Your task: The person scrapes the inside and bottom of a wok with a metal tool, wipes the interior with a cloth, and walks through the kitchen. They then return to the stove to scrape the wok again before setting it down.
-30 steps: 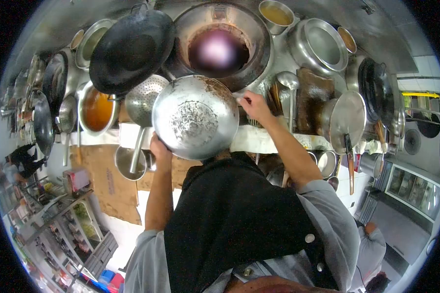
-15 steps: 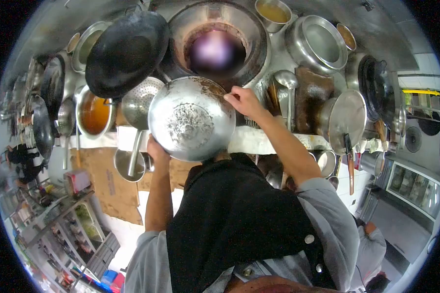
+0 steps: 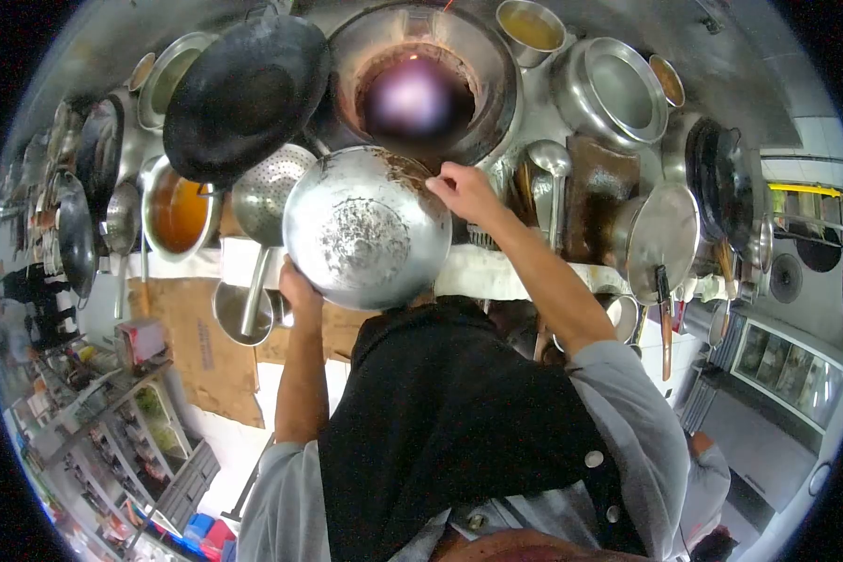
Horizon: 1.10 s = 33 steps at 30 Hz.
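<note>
I hold a steel wok (image 3: 365, 229) tilted toward me, its worn, scorched inside showing. My left hand (image 3: 300, 286) grips its lower left rim from below. At the upper right rim, my right hand (image 3: 464, 190) has its fingers closed on the edge. The wok hangs in front of a round burner pit (image 3: 420, 89) with a glowing centre. A perforated skimmer (image 3: 270, 197) lies just left of the wok, partly hidden behind it.
A black wok (image 3: 244, 94) leans at the upper left above a pot of orange liquid (image 3: 180, 211). Steel pots and lids (image 3: 618, 89), a ladle (image 3: 553, 164) and a handled lid (image 3: 660, 234) crowd the right. Shelves (image 3: 112, 412) stand lower left; another person (image 3: 707, 478) is lower right.
My right hand slid left along the wok's upper rim, and the wok shifted slightly left and up. My left hand kept its grip underneath.
</note>
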{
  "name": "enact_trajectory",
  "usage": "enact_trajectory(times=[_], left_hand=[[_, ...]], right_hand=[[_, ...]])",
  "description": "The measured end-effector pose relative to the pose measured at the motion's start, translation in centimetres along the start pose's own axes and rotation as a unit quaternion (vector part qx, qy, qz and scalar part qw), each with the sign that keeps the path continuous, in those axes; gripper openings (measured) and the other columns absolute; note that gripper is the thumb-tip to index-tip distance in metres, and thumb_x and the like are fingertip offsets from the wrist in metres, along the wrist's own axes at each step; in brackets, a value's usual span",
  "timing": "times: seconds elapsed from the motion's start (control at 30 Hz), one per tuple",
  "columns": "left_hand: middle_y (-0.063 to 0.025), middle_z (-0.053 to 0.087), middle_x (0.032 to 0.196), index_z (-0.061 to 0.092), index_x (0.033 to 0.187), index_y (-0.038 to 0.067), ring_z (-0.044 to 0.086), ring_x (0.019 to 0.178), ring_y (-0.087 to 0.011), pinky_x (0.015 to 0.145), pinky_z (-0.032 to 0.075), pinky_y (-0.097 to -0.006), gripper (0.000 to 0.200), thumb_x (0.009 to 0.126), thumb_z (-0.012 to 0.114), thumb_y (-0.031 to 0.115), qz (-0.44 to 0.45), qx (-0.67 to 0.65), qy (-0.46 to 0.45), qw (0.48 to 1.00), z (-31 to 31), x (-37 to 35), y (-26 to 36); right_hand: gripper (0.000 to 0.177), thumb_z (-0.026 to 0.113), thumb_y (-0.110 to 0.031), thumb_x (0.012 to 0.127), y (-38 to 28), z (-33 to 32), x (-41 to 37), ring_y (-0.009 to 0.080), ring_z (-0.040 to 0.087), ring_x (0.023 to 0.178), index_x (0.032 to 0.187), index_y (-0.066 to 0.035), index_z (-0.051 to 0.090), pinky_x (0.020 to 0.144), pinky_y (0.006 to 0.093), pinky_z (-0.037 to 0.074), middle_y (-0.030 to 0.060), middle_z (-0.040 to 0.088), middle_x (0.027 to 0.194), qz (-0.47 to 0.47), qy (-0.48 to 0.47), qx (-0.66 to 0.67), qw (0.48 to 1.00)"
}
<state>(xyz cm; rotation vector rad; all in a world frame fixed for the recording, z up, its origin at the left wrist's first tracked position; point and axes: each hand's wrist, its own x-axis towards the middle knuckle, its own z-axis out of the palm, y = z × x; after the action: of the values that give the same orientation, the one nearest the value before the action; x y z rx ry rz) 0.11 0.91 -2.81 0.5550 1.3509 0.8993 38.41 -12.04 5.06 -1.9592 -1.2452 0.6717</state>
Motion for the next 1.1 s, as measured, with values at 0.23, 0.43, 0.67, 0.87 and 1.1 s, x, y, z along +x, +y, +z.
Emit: enact_trajectory(times=[0.23,0.43,0.67,0.87,1.1], left_hand=[[-0.0201,0.069,0.126,0.061,0.132,-0.011,0.068,0.113,-0.0299,0.102,0.054,-0.0422,0.045,0.114,0.042,0.026,-0.02,-0.064,-0.056,0.996,-0.6,0.4,0.2],[-0.0196,0.067,0.13,0.06,0.135,-0.011,0.066,0.117,-0.0294,0.106,0.051,-0.043,0.045,0.114,0.043,0.026,-0.034,-0.084,-0.039,0.995,-0.9,0.7,-0.2],[-0.0188,0.068,0.127,0.061,0.131,-0.011,0.065,0.115,-0.0278,0.103,0.051,-0.042,0.043,0.113,0.045,0.025,-0.033,-0.087,-0.057,0.994,-1.3,0.8,-0.2],[-0.0183,0.069,0.125,0.063,0.13,-0.01,0.066,0.11,-0.0274,0.1,0.052,-0.0409,0.043,0.113,0.047,0.026,-0.036,-0.087,-0.024,0.995,-0.7,0.7,-0.1],[-0.0183,0.069,0.126,0.062,0.132,-0.01,0.065,0.116,-0.0274,0.104,0.05,-0.0415,0.045,0.113,0.046,0.027,-0.025,-0.103,-0.072,0.992,-1.1,0.8,-0.4]], right_hand=[[0.038,0.075,-0.038,0.097,1.6,-0.1,0.0,0.0421,0.068,0.071,0.088,-0.002,0.066,0.065,0.0496,0.052,0.0229,0.069,0.078,-0.003,0.021,-0.042,0.999],[0.037,0.076,-0.036,0.097,3.3,-0.8,-0.1,0.0432,0.068,0.072,0.088,-0.002,0.066,0.064,0.0488,0.051,0.0232,0.069,0.078,0.039,0.003,-0.044,0.998],[0.042,0.074,-0.041,0.097,-0.6,0.3,1.6,0.0449,0.069,0.076,0.086,-0.001,0.066,0.069,0.0501,0.053,0.0246,0.069,0.081,-0.007,0.009,-0.038,0.999],[0.041,0.074,-0.04,0.097,-1.5,-0.2,1.9,0.0437,0.067,0.073,0.084,-0.001,0.065,0.066,0.0501,0.052,0.0239,0.068,0.078,-0.035,0.01,-0.045,0.998],[0.043,0.074,-0.041,0.097,0.9,0.0,1.6,0.0434,0.065,0.072,0.086,-0.001,0.065,0.066,0.0498,0.051,0.0242,0.066,0.078,-0.002,0.003,-0.057,0.998]])
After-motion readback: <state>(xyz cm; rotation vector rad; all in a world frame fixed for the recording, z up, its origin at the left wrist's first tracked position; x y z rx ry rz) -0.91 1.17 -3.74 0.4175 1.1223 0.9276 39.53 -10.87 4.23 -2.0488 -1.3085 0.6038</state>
